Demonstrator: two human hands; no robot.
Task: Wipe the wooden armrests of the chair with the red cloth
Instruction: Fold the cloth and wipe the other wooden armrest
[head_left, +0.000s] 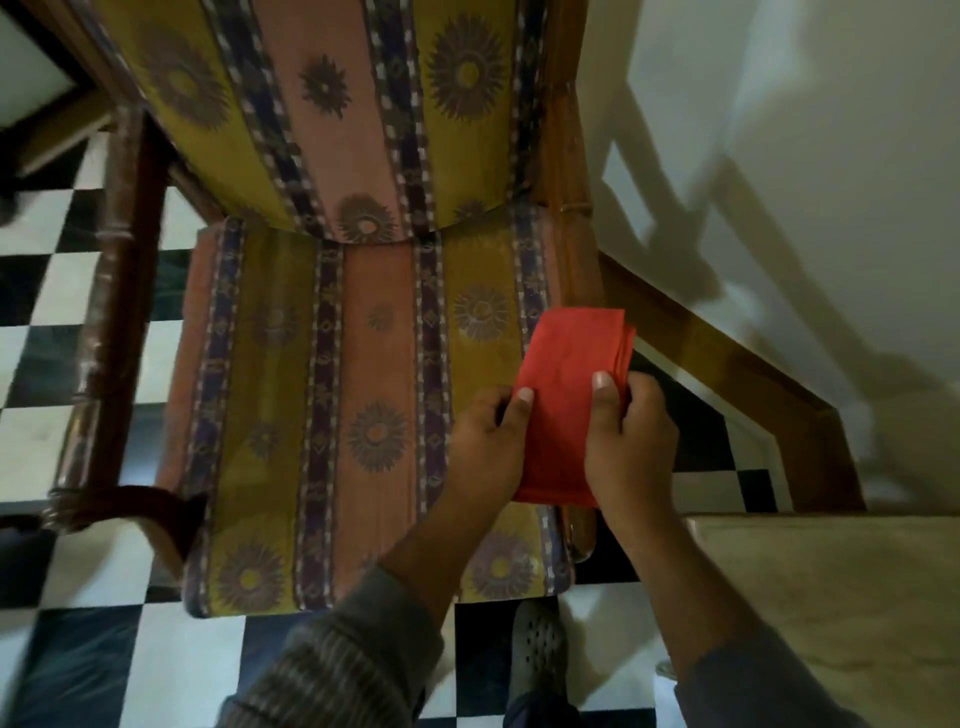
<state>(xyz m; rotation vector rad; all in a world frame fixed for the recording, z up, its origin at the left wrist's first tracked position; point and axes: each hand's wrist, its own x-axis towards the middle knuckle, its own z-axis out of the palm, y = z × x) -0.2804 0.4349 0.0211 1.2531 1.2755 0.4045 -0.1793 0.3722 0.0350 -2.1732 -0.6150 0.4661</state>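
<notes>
Both hands, left (485, 436) and right (631, 441), pinch the folded cloth (569, 395) above the chair's (332, 364) right armrest (569, 171), thumbs on top, so this looks like readying the pad, and next it must press down onto that wood.

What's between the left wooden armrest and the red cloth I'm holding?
In the head view, only the striped floral seat cushion lies between the dark wooden armrest and the folded red cloth.
</notes>
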